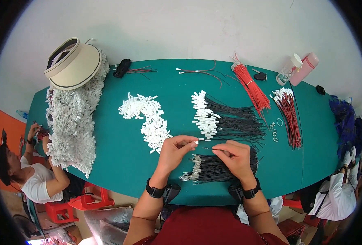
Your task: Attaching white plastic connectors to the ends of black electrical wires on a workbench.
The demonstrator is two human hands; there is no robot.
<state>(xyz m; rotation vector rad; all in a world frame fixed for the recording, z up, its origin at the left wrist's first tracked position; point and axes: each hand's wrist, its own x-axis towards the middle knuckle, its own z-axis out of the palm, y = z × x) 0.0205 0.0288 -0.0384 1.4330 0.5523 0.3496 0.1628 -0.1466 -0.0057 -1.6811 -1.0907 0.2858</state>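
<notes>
dark red shirt (pixel 213 224) is closest, cut off by the bottom edge. forearms come up from there, black wrist straps (pixel 250 192) on both.

hard to see: fingers partly cover the held parts. a second white piece sits right at the left fingertips, can't tell if held or lying on the green table (pixel 123 163). right forearm and hand hide part of the black wires with metal ends (pixel 217 168). co-worker on the left (pixel 38 179) handles something dark red, too small to read. person on the right (pixel 336 198) is partly cut off by the fisheye rim.

containers: clear bottle with white lid (pixel 289 70), contents unclear. pink bottle (pixel 305 69) beside it, opaque. translucent sack (pixel 107 224) on the floor at lower left, contents unclear.

hands: left hand (pixel 176 150) pinches a small white connector (pixel 196 142), thumb against index. right hand (pixel 235 157) pinches a thin black wire (pixel 214 148), bare tip pointing left toward the connector; tip and connector are near but apart.

around them: loose white connector pile (pixel 154 126) beyond and left of the left hand; black wires with white connectors (pixel 234 118) just beyond both hands; metal-ended bunch below and between them. red wire bundle (pixel 252 90) further back.
</notes>
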